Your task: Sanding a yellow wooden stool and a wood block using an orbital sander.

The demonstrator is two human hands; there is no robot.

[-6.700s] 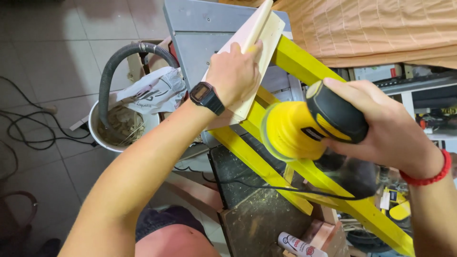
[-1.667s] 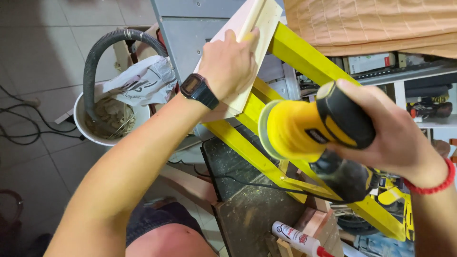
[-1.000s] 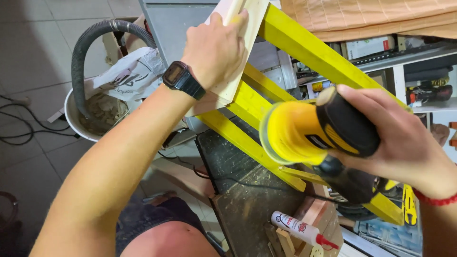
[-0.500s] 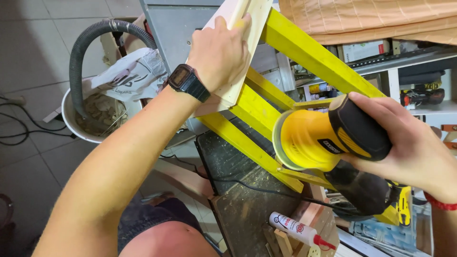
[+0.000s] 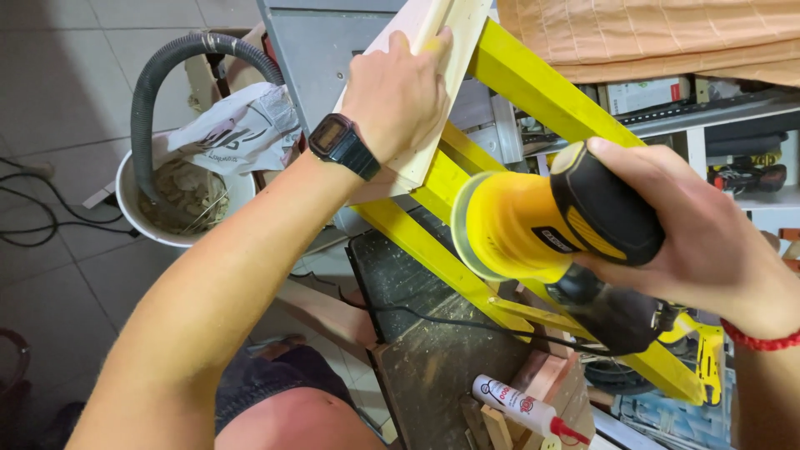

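My left hand [image 5: 400, 100], with a black wristwatch [image 5: 342, 143] on the wrist, grips a pale wooden board [image 5: 437, 125] that rests tilted on a yellow ladder frame [image 5: 517, 79]. My right hand [image 5: 696, 242], wearing a red wrist cord, is wrapped around a yellow and black orbital sander [image 5: 542, 225]. The sander's round pad faces the board's right edge and sits just to the right of it; a small gap shows between them. A black cable runs from the sander's dust bag down to the left.
A white bucket [image 5: 133, 208] with wood shavings, a grey hose [image 5: 162, 79] and a crumpled bag stand on the tiled floor at left. A dusty dark work surface [image 5: 425, 350] below holds a glue bottle [image 5: 521, 408] and wood blocks. Shelves with tools are at right.
The sander has swung from against the board out to the right and now comes back nearer the board's edge. My left hand keeps its grip on the board.
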